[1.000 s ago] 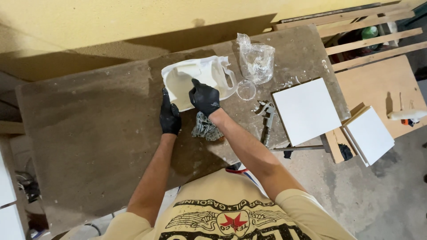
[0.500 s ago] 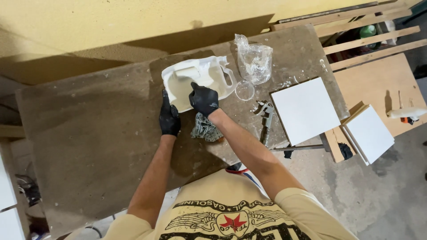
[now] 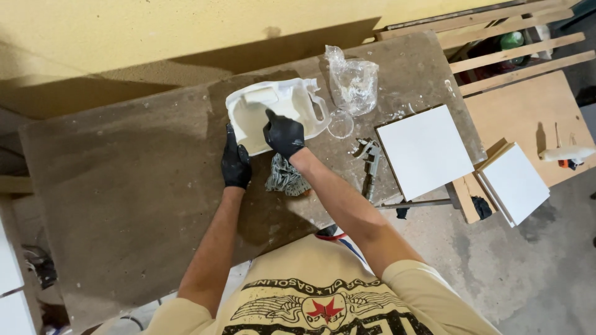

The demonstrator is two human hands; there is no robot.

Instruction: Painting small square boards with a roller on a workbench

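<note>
Wall: pale yellow wall [image 3: 155, 37] at my 12 o'clock, shadow along its foot.
Bench: my dusty brown worktable [image 3: 112, 211], scuffed and speckled.
Floor: grey concrete floor [image 3: 528, 273] at 4 o'clock.
Slats: wooden slat rack [image 3: 509, 46] at 2 o'clock.
Light: bright, from above.

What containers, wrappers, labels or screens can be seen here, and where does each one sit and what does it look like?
White plastic jug: lying on the workbench, handled, held by both gloved hands, the left hand and the right hand.
Clear plastic wrapper: crumpled, just right of the jug.
White spray bottle: lying on the wooden board at far right.
Green bottle: behind the slats, top right.
No screens or signs.
</note>
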